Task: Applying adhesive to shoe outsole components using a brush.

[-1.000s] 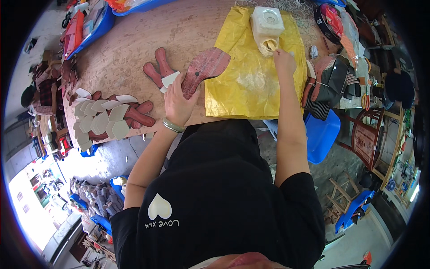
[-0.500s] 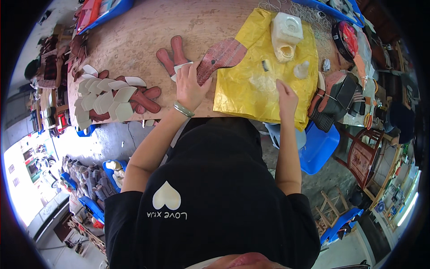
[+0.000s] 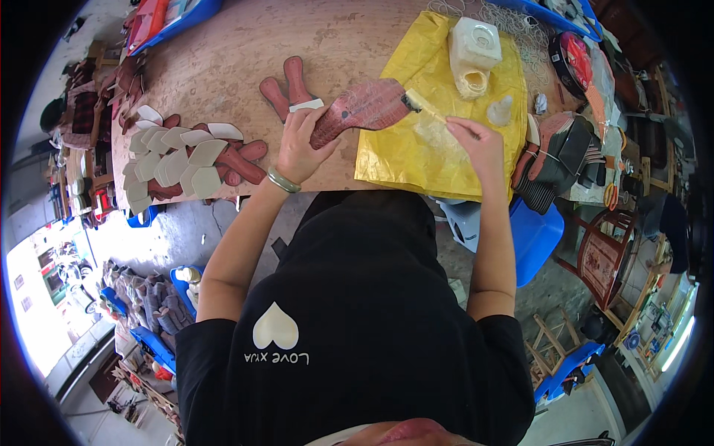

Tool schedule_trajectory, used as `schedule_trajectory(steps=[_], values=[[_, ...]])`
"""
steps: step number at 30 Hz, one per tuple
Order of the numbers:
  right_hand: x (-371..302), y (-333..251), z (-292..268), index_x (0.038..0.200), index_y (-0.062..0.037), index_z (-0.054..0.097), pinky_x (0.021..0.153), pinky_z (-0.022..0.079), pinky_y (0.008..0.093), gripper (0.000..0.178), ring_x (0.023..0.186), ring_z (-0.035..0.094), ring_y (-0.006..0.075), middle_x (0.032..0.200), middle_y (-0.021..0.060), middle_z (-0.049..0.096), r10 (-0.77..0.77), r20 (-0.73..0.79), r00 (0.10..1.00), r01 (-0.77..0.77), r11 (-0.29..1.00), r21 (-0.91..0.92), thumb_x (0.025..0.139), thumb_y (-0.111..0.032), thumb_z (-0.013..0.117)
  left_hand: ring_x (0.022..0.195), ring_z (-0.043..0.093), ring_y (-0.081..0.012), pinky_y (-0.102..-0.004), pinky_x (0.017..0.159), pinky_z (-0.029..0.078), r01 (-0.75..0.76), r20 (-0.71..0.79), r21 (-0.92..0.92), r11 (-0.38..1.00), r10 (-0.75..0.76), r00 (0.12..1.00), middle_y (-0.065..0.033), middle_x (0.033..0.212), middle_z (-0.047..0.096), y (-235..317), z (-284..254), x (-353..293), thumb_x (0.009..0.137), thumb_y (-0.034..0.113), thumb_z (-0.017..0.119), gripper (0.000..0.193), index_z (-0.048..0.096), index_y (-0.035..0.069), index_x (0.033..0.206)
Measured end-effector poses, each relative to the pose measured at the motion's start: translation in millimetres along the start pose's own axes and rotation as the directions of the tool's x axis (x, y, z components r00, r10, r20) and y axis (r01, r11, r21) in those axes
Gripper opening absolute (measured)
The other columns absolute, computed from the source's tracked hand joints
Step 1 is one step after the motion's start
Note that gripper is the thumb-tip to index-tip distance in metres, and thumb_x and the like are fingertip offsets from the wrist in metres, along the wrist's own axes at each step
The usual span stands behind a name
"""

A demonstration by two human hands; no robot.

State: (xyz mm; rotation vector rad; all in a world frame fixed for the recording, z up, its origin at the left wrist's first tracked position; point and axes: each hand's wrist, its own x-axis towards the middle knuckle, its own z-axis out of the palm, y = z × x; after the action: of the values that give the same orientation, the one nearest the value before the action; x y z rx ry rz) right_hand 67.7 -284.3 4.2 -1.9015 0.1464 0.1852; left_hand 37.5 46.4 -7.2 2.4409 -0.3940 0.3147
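My left hand [image 3: 300,145] is closed on the near end of a reddish-brown, scale-patterned shoe insole [image 3: 364,108], its wide end reaching over the yellow sheet [image 3: 387,160]. In my right hand [image 3: 480,145] is a small glue brush [image 3: 430,106] with a pale handle. Its dark bristles touch or nearly touch the edge of the insole's wide end. Just beyond my left hand, two more red insoles [image 3: 296,78] lie on the table, one with a white piece at its near end. A white container [image 3: 476,48] with an open spout stands on the sheet.
Red insoles topped with overlapping white pieces [image 3: 172,165] cover the table's left side. A tied stack of dark soles [image 3: 554,160] lies at the right, near orange-handled scissors [image 3: 611,195]. Tangled string [image 3: 520,37] lies at the back right. Below the edge hangs a blue tub [image 3: 537,241].
My right hand has picked up the brush from the yellow sheet and brought its bristles to the insole. My left hand has shifted slightly left and nearer with the insole.
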Motion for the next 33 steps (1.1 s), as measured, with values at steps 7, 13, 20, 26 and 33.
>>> schedule_trajectory(steps=[7, 13, 20, 26, 33], values=[[40.1, -68.5, 2.5, 0.094, -0.0052, 0.072, 0.063, 0.047, 0.0240, 0.022, 0.068, 0.062, 0.0111, 0.080, 0.0070, 0.070, -0.213, 0.403, 0.890, 0.308, 0.933, -0.187, 0.080, -0.023, 0.070, 0.100, 0.051, -0.0313, -0.0390, 0.089, 0.042, -0.096, 0.187, -0.133, 0.986, 0.120, 0.975, -0.0142, 0.105, 0.053, 7.1, -9.4, 1.1, 0.067, 0.014, 0.077, 0.059, 0.053, 0.004, 0.120], [55.6, -98.7, 21.4, 0.093, -0.0056, 0.072, 0.064, 0.048, 0.0265, 0.024, 0.069, 0.064, 0.0147, 0.080, 0.0089, 0.070, -0.265, 0.582, 0.769, 0.485, 0.835, -0.259, 0.079, -0.026, 0.069, 0.100, 0.052, -0.0315, -0.0385, 0.089, 0.042, -0.108, 0.156, -0.154, 0.982, 0.132, 0.979, -0.0143, 0.107, 0.054, 9.9, -13.0, -4.2, 0.067, 0.015, 0.078, 0.059, 0.053, 0.004, 0.119], [17.4, -27.7, 3.8, 0.100, 0.0001, 0.069, 0.072, 0.048, 0.0227, 0.024, 0.079, 0.062, 0.0071, 0.089, 0.0070, 0.071, -0.096, 0.251, 0.963, 0.163, 0.951, -0.262, 0.084, -0.018, 0.067, 0.097, 0.052, -0.0324, -0.0397, 0.087, 0.043, 0.056, -0.027, -0.096, 0.994, -0.059, 0.998, -0.0150, 0.105, 0.054, -2.9, -14.0, -46.6, 0.064, 0.015, 0.078, 0.060, 0.053, 0.003, 0.117], [-34.8, 20.6, 37.6, 0.102, 0.0035, 0.068, 0.078, 0.046, 0.0203, 0.023, 0.082, 0.060, 0.0088, 0.091, 0.0055, 0.069, 0.142, 0.178, 0.974, -0.132, 0.989, -0.067, 0.084, -0.012, 0.067, 0.099, 0.051, -0.0285, -0.0369, 0.089, 0.042, 0.422, -0.301, -0.202, 0.884, -0.466, 0.832, -0.0148, 0.109, 0.053, -11.7, 15.1, -93.8, 0.073, 0.013, 0.073, 0.067, 0.039, 0.000, 0.129], [-10.9, 17.5, 50.7, 0.104, 0.0046, 0.067, 0.081, 0.045, 0.0204, 0.024, 0.087, 0.059, 0.0089, 0.095, 0.0054, 0.067, 0.152, 0.177, 0.972, -0.163, 0.985, 0.049, 0.085, -0.010, 0.066, 0.093, 0.050, -0.0140, -0.0305, 0.081, 0.044, 0.391, -0.150, -0.898, 0.203, -0.975, 0.163, -0.0054, 0.109, 0.050, -90.6, 56.0, -165.1, 0.095, 0.013, 0.046, 0.038, 0.034, 0.003, 0.129]])
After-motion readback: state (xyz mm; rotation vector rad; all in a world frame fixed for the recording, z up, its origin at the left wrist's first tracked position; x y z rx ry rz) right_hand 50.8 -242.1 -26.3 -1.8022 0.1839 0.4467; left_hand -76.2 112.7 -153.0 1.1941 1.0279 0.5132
